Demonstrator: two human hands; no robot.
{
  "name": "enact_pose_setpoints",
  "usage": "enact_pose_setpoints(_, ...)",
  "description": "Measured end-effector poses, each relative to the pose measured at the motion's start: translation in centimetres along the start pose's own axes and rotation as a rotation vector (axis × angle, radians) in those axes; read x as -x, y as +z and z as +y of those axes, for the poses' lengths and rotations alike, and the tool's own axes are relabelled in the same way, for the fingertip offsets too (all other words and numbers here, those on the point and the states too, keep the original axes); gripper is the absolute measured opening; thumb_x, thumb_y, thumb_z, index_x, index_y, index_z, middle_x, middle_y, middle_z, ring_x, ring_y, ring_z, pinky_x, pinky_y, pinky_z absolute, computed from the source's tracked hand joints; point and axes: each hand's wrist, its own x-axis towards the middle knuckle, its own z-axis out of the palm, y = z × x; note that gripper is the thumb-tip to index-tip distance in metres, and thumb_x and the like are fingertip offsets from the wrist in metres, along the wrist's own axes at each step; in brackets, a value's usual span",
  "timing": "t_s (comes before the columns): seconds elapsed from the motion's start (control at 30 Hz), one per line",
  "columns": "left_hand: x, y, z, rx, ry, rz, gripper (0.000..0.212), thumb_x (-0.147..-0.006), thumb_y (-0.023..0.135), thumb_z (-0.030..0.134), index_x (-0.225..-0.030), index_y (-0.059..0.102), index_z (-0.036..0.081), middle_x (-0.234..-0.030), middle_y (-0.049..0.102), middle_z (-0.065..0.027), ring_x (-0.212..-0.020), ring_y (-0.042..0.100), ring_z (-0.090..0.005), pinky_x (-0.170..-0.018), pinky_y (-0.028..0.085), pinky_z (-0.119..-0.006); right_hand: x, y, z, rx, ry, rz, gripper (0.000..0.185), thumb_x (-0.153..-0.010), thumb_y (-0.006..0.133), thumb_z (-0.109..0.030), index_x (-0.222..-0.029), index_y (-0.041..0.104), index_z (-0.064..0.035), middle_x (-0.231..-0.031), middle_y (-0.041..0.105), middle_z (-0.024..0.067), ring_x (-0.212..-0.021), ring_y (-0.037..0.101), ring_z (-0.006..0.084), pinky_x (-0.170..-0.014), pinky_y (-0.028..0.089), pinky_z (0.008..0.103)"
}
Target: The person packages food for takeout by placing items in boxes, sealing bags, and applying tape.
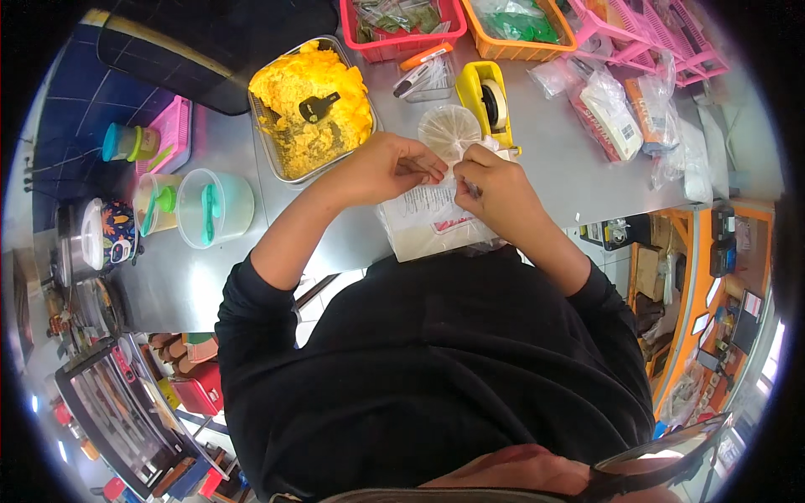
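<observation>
Both my hands meet over a printed box-like packet [418, 229] at the table's front edge. My left hand [409, 165] has its fingers bent near the gathered neck of a clear plastic bag [449, 131]; whether they grip it is hidden. With thumb and fingertips my right hand [487, 181] pinches the plastic at the bag's neck. The bag's rounded end lies beyond my hands. Behind my right hand stands a yellow tape dispenser [473, 88] with a roll of tape [494, 104]. To the left, a metal mesh tray [267, 141] holds yellow crumbly food [339, 82] and a black scoop [319, 107].
Clear tubs [238, 207] with green spoons stand left. A small container [431, 94] holds pens and a cutter. Red [409, 45] and orange [528, 50] baskets of plastic bags and pink racks [619, 47] line the back. Wrapped packets [610, 113] lie right.
</observation>
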Motion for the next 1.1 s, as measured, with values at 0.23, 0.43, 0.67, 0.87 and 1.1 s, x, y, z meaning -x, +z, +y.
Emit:
enact_pose_setpoints(0.23,0.2,1.8,1.7,-0.573,0.245,0.085,0.013,-0.077,0.069,0.005,-0.09,0.071,0.003,-0.088,0.066,-0.0145,-0.079,0.065,-0.0303,-0.076,0.053,-0.036,-0.1,-0.9,0.0,0.006,-0.101,-0.033,0.009,-0.073,0.064,-0.006,-0.08,0.059,-0.0013,-0.085,0.055,0.0104,-0.073,0.061,0.0286,-0.067,0.052,0.0365)
enact_pose_setpoints(0.43,-1.3,1.5,2.3,-0.862,0.197,-0.025,0.013,-0.081,0.064,0.009,-0.086,0.063,-0.002,-0.087,0.063,-0.018,-0.083,0.062,-0.0359,-0.075,0.05,-0.044,-0.6,-0.9,0.3,0.177,-0.166,-0.177,0.01,-0.074,0.062,-0.007,-0.083,0.06,-0.0018,-0.088,0.056,0.0095,-0.073,0.063,0.0256,-0.066,0.053,0.0345)
enact_pose_setpoints(0.67,-2.2,0.8,1.2,-0.859,0.118,-0.201,0.015,-0.085,0.06,0.012,-0.091,0.061,-0.002,-0.089,0.062,-0.0191,-0.084,0.061,-0.0383,-0.076,0.049,-0.044,-0.8,-0.8,1.0,0.22,-0.218,-0.19,0.013,-0.072,0.062,-0.006,-0.084,0.061,-0.0014,-0.09,0.057,0.0103,-0.074,0.064,0.0263,-0.063,0.053,0.0361)
enact_pose_setpoints(0.87,-1.2,1.1,1.2,-0.807,0.158,-0.146,0.017,-0.086,0.059,0.014,-0.096,0.063,0.0,-0.092,0.062,-0.0177,-0.083,0.061,-0.0356,-0.075,0.05,-0.042,0.0,0.0,2.1,0.189,-0.233,-0.09,0.016,-0.071,0.062,-0.007,-0.086,0.061,-0.0011,-0.088,0.057,0.0108,-0.08,0.064,0.0266,-0.068,0.053,0.0369)
enact_pose_setpoints(1.1,-0.9,0.1,2.1,-0.486,0.014,-0.122,0.033,-0.083,0.067,0.03,-0.101,0.06,0.002,-0.092,0.061,-0.0151,-0.085,0.062,-0.0314,-0.074,0.051,-0.039,3.5,-2.1,2.2,-0.026,-0.165,0.462,0.02,-0.069,0.072,-0.002,-0.087,0.064,-0.0028,-0.085,0.058,0.0103,-0.073,0.06,0.0246,-0.066,0.05,0.0329)
